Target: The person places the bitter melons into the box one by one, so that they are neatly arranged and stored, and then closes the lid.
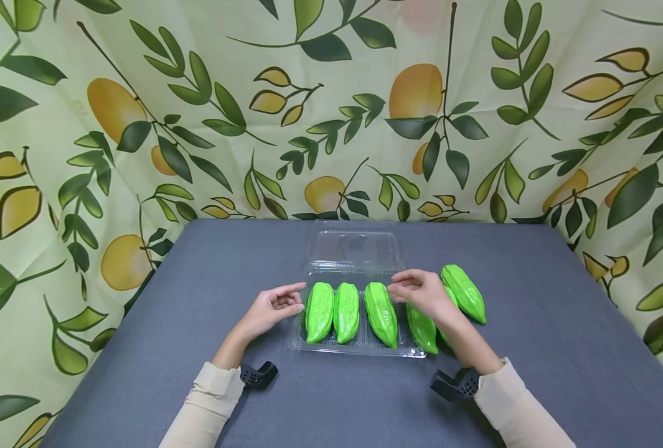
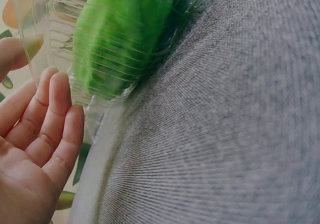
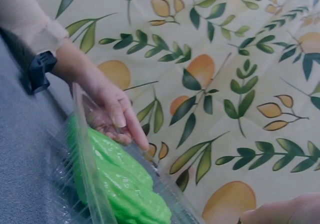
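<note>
My left hand (image 1: 272,306) is loosely open, fingers and thumb at the left wall of the clear tray (image 1: 359,353); I see a light steadying touch at most. My right hand (image 1: 421,292) has its thumb and fingertips fairly close together, just beside the pod (image 1: 381,316) in the tray's right half; I see nothing held, and cannot tell whether my fingertips touch it. Two more, a first pod (image 1: 319,313) and a second pod (image 1: 346,313), lie side by side in the left half. The lid (image 1: 356,244) is folded back flat on the counter (image 1: 141,373). At the tray's right edge is a fourth pod (image 1: 423,328), partly hidden by my right hand; beyond it lie an outer pod (image 1: 464,294) and one mostly covered by my forearm. I judge I'm partway through filling the tray, setting the pod in its right half. The next move seems to call for bringing my right hand back to the nearest loose pod, then lowering it into the space alongside. No brand, label or writing can be read anywhere.
</note>
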Demonstrator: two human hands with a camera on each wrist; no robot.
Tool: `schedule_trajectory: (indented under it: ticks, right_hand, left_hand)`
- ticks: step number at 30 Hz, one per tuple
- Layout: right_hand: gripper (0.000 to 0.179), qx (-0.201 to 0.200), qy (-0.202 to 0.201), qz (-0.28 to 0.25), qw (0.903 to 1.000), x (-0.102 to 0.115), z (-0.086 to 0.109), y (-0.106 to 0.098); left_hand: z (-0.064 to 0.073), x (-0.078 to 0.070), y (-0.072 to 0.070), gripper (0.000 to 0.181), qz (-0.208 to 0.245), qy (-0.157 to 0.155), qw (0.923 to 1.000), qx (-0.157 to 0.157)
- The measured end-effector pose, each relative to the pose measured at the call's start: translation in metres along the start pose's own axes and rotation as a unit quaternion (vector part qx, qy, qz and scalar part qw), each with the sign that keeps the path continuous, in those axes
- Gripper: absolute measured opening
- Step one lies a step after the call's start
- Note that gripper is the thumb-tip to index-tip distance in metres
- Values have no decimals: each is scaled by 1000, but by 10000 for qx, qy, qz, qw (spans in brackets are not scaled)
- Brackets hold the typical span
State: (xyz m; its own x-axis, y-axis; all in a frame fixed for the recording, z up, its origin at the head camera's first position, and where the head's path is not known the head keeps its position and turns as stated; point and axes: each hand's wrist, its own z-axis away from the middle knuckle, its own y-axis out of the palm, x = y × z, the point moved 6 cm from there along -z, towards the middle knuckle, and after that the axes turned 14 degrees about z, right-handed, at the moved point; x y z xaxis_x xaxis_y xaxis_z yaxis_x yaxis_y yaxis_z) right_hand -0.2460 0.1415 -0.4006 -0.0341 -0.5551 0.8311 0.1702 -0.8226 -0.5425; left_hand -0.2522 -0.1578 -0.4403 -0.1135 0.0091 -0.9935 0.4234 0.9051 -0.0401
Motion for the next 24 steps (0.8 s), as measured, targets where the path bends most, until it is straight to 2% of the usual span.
schedule_trajectory:
  ticks: [4,11,24]
  right_hand:
    - [42,-96,119,-258,9996,-3,4,-6]
    - [43,-195,41,-631,9978,-10,14,-20]
    - [49,-691,119,-191,9974,-27,31,-56]
  left_hand:
    - [0,0,0,49,-12,36,10000,1]
    - [0,1,0,48,-10,25,10000,23]
    - [0,0,1,49,-50,-24,10000,-5]
